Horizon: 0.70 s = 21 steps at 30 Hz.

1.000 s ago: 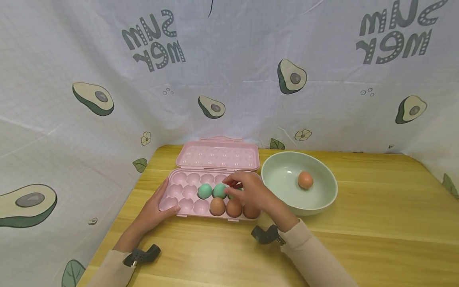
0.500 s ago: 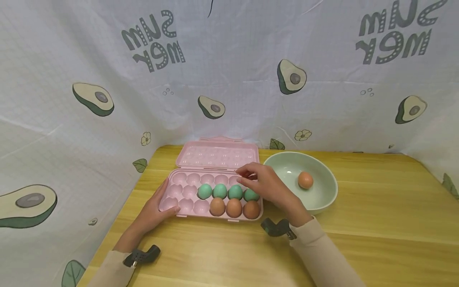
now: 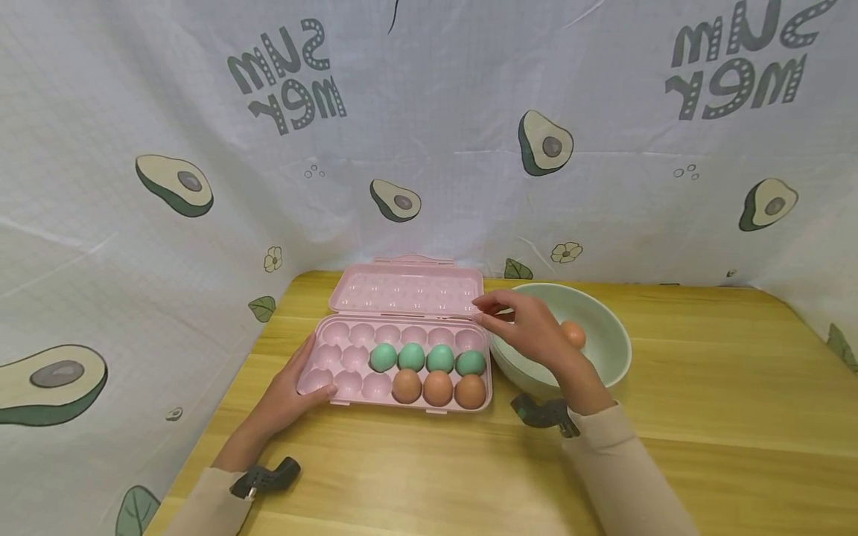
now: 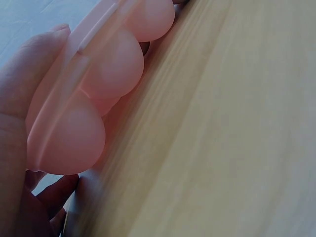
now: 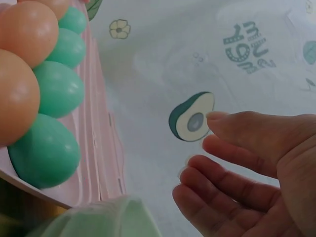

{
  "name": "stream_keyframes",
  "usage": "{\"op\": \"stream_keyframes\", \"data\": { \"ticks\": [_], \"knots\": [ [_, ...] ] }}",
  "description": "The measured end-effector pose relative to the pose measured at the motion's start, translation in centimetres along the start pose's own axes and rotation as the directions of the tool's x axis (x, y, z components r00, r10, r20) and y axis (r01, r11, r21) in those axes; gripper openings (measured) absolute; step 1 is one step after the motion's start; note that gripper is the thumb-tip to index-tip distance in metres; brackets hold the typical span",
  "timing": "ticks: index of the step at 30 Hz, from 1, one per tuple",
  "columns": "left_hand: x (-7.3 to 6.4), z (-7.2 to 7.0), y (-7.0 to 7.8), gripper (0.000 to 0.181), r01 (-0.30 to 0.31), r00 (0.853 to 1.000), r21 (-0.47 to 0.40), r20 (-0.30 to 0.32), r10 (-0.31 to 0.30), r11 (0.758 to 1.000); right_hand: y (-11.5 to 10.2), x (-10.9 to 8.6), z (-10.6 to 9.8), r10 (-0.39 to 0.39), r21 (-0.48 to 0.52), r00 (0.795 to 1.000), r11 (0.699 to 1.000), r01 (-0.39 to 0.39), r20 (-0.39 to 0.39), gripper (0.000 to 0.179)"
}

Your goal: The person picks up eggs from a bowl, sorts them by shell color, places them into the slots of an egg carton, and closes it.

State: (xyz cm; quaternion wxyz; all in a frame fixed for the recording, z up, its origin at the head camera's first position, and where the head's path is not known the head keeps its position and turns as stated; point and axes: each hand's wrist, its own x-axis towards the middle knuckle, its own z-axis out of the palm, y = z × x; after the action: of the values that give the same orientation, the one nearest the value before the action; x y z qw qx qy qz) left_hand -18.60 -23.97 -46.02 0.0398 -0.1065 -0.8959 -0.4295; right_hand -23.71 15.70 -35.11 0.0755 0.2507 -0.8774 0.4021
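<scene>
A pink plastic egg carton lies with its lid laid back. Green eggs fill the right part of its middle row, and brown eggs stand in the front row. My left hand holds the carton's left end; in the left wrist view its thumb lies along the rim with fingers beneath. Over the left rim of a pale green bowl hovers my right hand, holding nothing, fingers loosely bent. One brown egg sits in that bowl, partly covered by the hand.
Everything stands on a wooden table. A white cloth printed with avocados hangs behind and to the left. The bowl stands right beside the carton's right end. Each wrist wears a dark camera mount.
My right hand has moved from over the green eggs, rightward to the bowl, uncovering the right end of the carton. The left hand and the carton have stayed in place.
</scene>
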Motion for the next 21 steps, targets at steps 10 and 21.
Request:
{"op": "stream_keyframes", "data": {
  "ticks": [10,21],
  "knots": [
    [-0.1,0.0,-0.1,0.102,0.002,1.0,0.001,0.0,-0.002,1.0,1.6,-0.4,-2.3,0.069,0.0,0.997,0.998,-0.069,-0.042,0.028],
    [0.0,0.0,0.0,0.103,0.006,1.0,0.006,-0.001,-0.006,1.0,2.5,-1.3,-4.7,0.105,-0.06,0.992,0.992,-0.109,-0.076,0.032]
  ]
}}
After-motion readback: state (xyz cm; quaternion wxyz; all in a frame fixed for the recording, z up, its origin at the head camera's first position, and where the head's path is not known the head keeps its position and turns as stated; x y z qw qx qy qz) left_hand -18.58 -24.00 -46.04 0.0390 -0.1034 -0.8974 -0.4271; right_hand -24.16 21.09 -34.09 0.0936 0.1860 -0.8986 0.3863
